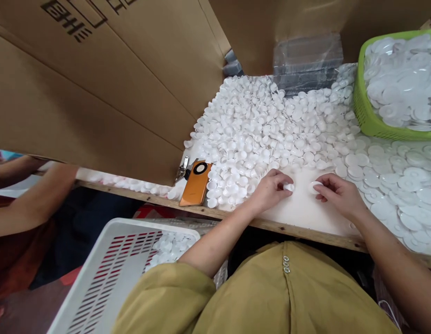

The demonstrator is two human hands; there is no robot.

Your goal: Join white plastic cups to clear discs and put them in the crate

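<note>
Here, just right of the heaped white cups (250, 139), the left hand (272, 191) pinches a small white piece (289, 187); over the bare tabletop (300, 211), a thin white disc (314, 187) sits pinched in the right hand (337, 192). A light grip near the rims should suit both.

Both forearms reach forward from the torso (257, 297) and slant inward, the left forearm (218, 236) rising toward the right, the right forearm (392, 255) toward the left. The two hands face each other, near but not touching, at about the same height. The left hand (271, 189) is bent at the knuckles, its thumb and forefinger drawn together in a pinch. The right hand (337, 192) pinches too — thumb against forefinger — with the other fingers curled beneath. Both wrists are bare.
</note>
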